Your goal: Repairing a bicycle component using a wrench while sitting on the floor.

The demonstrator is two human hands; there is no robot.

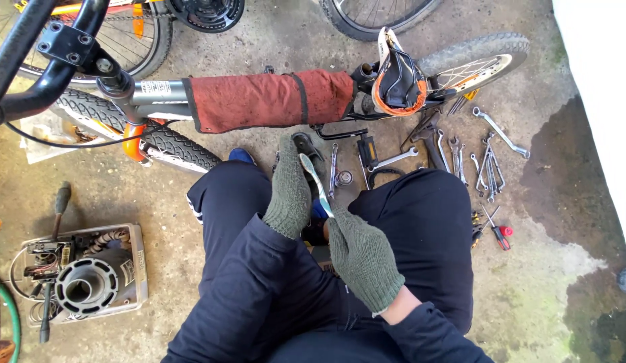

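Up on the bicycle frame [166, 94], a small white rectangular label sits beside the red cloth [269, 99]. Both gloved hands, left [289, 190] and right [364, 257], close around a slim, shiny wrench [317, 183] above the knees.

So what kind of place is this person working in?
Probably an informal bicycle repair spot. A bicycle lies on stained concrete floor, loose spanners are spread beside it, and the gloved left hand and right hand hold a tool.
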